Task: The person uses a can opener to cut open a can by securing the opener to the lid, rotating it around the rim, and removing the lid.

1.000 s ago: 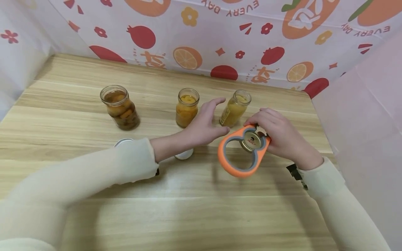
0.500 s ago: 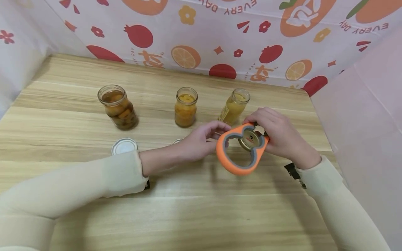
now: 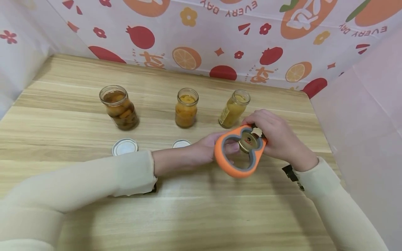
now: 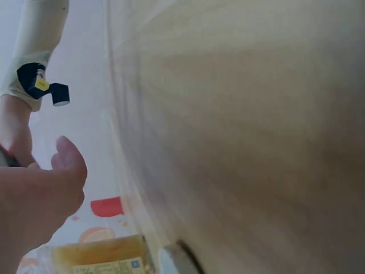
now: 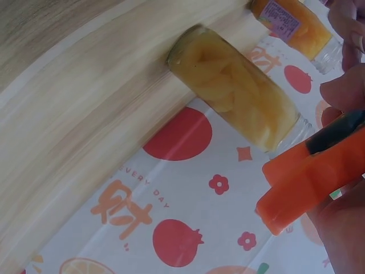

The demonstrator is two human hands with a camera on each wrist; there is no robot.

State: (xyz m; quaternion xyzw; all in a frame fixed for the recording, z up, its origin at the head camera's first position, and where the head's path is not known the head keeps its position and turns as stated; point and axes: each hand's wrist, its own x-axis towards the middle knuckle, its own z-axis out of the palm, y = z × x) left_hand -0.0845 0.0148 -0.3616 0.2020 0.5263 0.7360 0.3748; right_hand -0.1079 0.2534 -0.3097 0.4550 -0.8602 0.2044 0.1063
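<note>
My right hand (image 3: 277, 139) grips the handles of an orange and grey jar opener (image 3: 223, 160) above the table, at right of centre in the head view. A gold jar lid (image 3: 248, 142) sits in the opener's smaller opening. My left hand (image 3: 204, 151) is at the opener's left side, its fingers partly hidden behind the orange loop. One fingertip shows through the larger opening, close to the lid; whether it touches is unclear. Behind the opener stands a lidless jar of pale yellow fruit (image 3: 233, 109), also large in the right wrist view.
An open jar of orange fruit (image 3: 186, 111) stands mid-table, and a wider open jar of dark brown fruit (image 3: 122, 113) stands left. Two white-sided lids lie in front of them: a left lid (image 3: 125, 146) and a middle lid (image 3: 181, 143). A fruit-print curtain (image 3: 216, 42) hangs behind the wooden table (image 3: 201, 216).
My left hand has come down from beside the yellow jar to the opener, its fingers passing behind the loop. The right hand keeps the opener and gold lid nearly in place.
</note>
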